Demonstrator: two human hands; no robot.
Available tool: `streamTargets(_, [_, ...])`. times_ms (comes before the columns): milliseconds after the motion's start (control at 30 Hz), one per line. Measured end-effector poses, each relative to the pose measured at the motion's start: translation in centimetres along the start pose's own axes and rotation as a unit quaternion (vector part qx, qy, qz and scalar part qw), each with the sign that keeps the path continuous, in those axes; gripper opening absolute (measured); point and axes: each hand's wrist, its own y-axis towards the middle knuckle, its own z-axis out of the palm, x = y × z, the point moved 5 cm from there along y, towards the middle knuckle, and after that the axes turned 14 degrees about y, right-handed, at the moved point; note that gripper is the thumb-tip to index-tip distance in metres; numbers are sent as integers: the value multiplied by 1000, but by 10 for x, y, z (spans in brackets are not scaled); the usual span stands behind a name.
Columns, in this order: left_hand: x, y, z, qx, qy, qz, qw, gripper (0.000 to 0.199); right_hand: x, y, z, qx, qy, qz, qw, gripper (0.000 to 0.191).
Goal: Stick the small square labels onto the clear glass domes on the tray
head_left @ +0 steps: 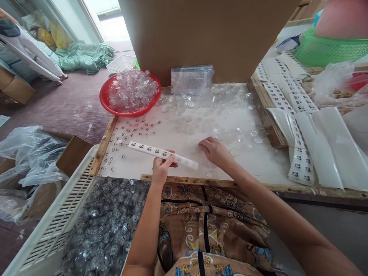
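Observation:
My left hand [164, 165] is closed on a white sticker strip [149, 149] printed with small black panda-like figures, held at a slant above the board's front edge. My right hand [215, 151] reaches down to the white board [172, 134], its fingers bent together at the surface. Whatever those fingertips pinch, if anything, is too small to tell. Clear round discs [234, 152] lie scattered around and beyond the right hand. On the board's left part, several discs with the black print [135, 130] are spread out.
A red bowl [104, 100] heaped with clear discs stands at the back left. The white crate [66, 199] below holds many printed pieces. A cardboard box [201, 38] rises behind the board. More sticker strips [299, 153] lie at right. Another person's legs [37, 53] show at far left.

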Motion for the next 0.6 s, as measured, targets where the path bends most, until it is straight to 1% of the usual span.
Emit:
streamTargets(100, [2, 0, 0, 3, -3, -1, 1000, 38, -9, -1, -4, -13, 25, 18, 999, 24])
streamTargets(200, [2, 1, 0, 4, -5, -2, 1000, 37, -13, -3, -9, -29, 39, 26, 998, 22])
streamTargets(333, [1, 1, 0, 3, -5, -5, 1000, 38, -8, -3, -8, -37, -9, 1, 999, 27])
streamTargets(467, [1, 1, 0, 5, 0, 1, 1000, 37, -6, -6, 0, -10, -52, -32, 998, 36])
streamTargets(600, [1, 1, -1, 8, 4, 3, 1000, 37, -13, -17, 3, 16, -58, -53, 997, 46])
